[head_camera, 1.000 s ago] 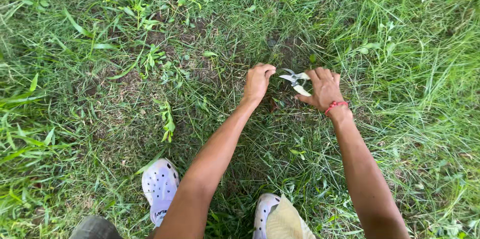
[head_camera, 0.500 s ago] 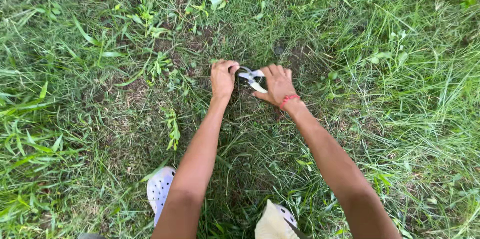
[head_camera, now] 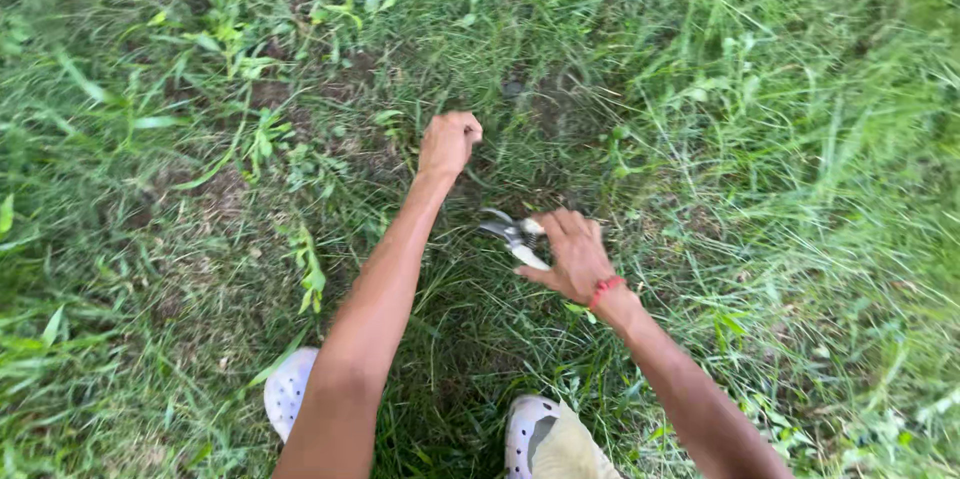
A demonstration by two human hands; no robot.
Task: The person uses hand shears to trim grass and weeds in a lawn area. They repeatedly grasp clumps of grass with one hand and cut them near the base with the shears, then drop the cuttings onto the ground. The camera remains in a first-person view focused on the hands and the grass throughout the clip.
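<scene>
Observed at centre frame: the right hand point(head_camera: 572, 257) is closed around the handles of a pair of pruning shears point(head_camera: 515, 237), the metal blades projecting toward the left and lying low over the grass point(head_camera: 760, 189). A red band point(head_camera: 604, 289) sits on that wrist. The left hand point(head_camera: 449, 142), above and left of the shears and apart from them, is clenched into a fist at ground level; it appears to pinch a tuft of grass, though the stems inside the fist cannot be made out. Two white perforated clogs point(head_camera: 290, 389) stand at the bottom edge. Broad-leaved weeds point(head_camera: 262, 135) occupy the upper left.

Judgement: a clean cut calls for the tuft held taut, the blades brought in below the fist near the soil, and the left fingers kept clear of the cutting edge.
</scene>
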